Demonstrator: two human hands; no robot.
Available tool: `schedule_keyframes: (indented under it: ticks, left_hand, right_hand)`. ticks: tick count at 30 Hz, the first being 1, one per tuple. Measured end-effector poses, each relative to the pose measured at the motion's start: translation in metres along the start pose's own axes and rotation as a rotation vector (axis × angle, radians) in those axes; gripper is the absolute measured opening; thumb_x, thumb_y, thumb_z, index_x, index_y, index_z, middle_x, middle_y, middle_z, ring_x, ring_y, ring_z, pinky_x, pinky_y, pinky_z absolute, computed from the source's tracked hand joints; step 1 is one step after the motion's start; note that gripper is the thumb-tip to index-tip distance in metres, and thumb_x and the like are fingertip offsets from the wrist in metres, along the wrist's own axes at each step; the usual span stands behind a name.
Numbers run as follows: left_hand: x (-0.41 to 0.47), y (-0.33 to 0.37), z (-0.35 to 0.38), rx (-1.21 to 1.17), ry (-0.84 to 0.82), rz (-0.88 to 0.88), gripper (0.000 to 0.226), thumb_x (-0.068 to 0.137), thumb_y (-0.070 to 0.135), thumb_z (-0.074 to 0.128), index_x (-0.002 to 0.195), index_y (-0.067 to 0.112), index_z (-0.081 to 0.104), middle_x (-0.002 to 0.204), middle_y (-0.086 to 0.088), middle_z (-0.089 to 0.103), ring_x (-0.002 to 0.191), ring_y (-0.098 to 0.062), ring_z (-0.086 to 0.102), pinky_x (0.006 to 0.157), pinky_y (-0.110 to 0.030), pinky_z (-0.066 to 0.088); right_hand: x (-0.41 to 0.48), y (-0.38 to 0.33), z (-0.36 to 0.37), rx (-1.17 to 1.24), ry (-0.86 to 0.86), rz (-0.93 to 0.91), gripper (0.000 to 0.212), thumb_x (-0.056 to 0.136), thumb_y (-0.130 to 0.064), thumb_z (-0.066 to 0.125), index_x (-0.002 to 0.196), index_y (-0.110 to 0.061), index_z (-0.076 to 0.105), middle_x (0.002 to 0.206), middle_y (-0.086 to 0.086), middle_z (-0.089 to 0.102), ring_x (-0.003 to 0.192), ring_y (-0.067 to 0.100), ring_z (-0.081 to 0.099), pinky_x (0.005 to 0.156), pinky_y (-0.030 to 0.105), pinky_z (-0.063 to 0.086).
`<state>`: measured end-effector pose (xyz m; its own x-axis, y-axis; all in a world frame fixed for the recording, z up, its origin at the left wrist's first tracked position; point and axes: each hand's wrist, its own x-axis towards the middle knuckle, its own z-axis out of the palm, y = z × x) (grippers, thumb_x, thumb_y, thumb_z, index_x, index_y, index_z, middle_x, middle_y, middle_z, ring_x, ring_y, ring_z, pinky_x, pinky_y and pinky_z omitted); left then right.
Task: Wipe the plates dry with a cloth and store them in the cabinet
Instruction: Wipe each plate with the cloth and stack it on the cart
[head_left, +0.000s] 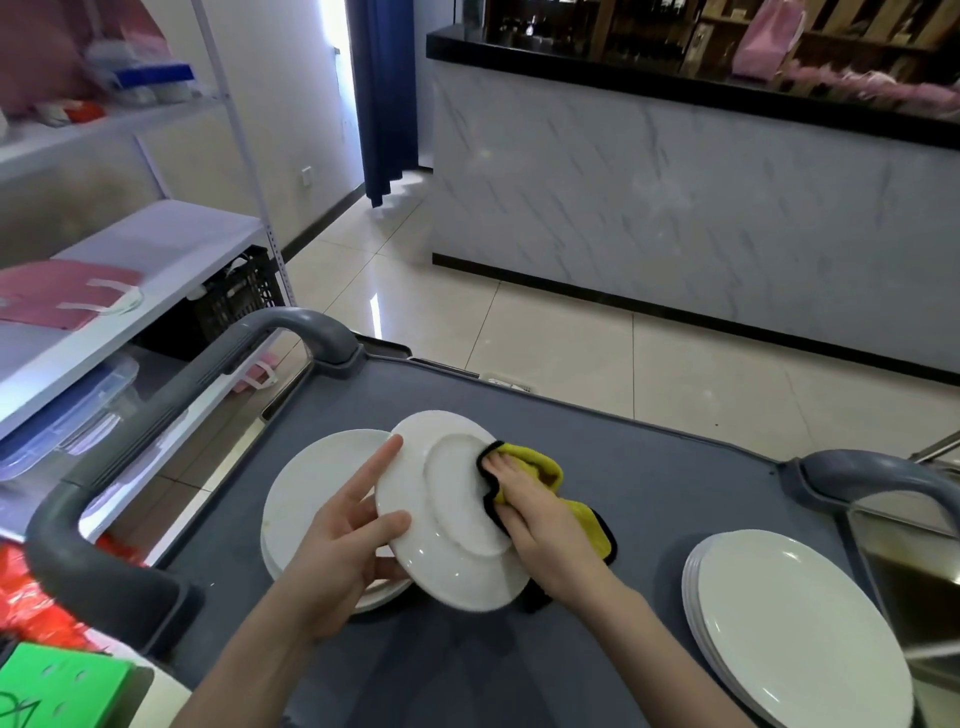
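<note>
Here, left hand (340, 545) closed on the near-left rim of a white plate (441, 525), thumb over the upper face, index finger stretched along the far edge, remaining fingers tucked beneath. Plate held tilted, raised off the grey cart top (649, 493), underside ring facing up. Right hand (540, 525) laid nearly flat, fingers together and pressing a yellow cloth (545, 470) with black trim against the right side of the plate; cloth bunched under the palm and spilling out beyond the knuckles and toward the wrist. Under and just left of the left hand, a stack of white plates (311, 488) lying on the cart, partly hidden by the held plate. Well to the right of the right hand, a second stack of white plates (800, 623), flat, near the cart's right handle (878, 473). Left handle (171, 415) of the cart arching beyond the left forearm. White shelving (156, 260) further left of that hand, with pink folded items and clear boxes. Far ahead of both hands, a marble-patterned counter (675, 208) across a tiled floor (519, 332).
</note>
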<state>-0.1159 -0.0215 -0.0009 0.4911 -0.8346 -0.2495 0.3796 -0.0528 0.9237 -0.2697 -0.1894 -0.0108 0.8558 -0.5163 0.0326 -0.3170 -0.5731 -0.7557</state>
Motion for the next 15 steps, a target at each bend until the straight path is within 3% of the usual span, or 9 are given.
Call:
schedule_keyframes:
  ticks: [3,6,8,11,15]
  left_hand:
    - [0.0,0.001,-0.007,-0.003,0.003,-0.002,0.07,0.082,0.003,0.069,0.132,0.05,0.055,0.106,-0.011,0.07,0.081,-0.022,0.063,0.072,-0.045,0.059]
    - [0.001,0.0,-0.006,0.029,0.002,-0.013,0.069,0.087,-0.002,0.064,0.131,0.051,0.055,0.106,-0.015,0.069,0.083,-0.026,0.062,0.076,-0.049,0.056]
    - [0.001,0.0,-0.002,0.047,-0.024,-0.019,0.07,0.084,0.001,0.067,0.131,0.052,0.055,0.103,-0.015,0.069,0.083,-0.026,0.062,0.072,-0.045,0.056]
    - [0.0,0.003,0.004,0.045,-0.068,-0.013,0.071,0.083,0.002,0.067,0.131,0.053,0.053,0.102,-0.014,0.07,0.082,-0.025,0.063,0.064,-0.038,0.056]
    - [-0.002,0.009,0.005,0.044,-0.103,0.016,0.08,0.084,0.003,0.066,0.135,0.059,0.044,0.101,-0.018,0.069,0.079,-0.026,0.063,0.061,-0.039,0.055]
  right_hand:
    - [-0.033,0.004,0.007,0.027,-0.051,-0.051,0.058,0.094,-0.003,0.047,0.144,-0.027,0.032,0.148,-0.025,0.026,0.142,-0.005,0.018,0.119,0.026,0.016]
    - [-0.054,-0.012,0.025,0.033,-0.093,-0.175,0.062,0.091,-0.004,0.047,0.145,-0.03,0.032,0.152,-0.02,0.029,0.143,-0.001,0.021,0.117,0.019,0.017]
    - [-0.048,-0.024,0.03,0.052,-0.086,-0.216,0.061,0.092,-0.006,0.046,0.146,-0.029,0.03,0.153,-0.018,0.028,0.143,0.0,0.02,0.116,0.016,0.016]
    - [-0.022,-0.032,0.023,0.04,-0.03,-0.194,0.057,0.096,-0.009,0.045,0.146,-0.028,0.024,0.153,-0.017,0.025,0.143,-0.003,0.016,0.117,0.017,0.011]
    - [0.002,-0.018,0.004,0.03,0.119,-0.048,0.051,0.098,-0.008,0.046,0.146,-0.022,0.032,0.147,-0.025,0.022,0.141,-0.005,0.018,0.114,0.011,0.01]
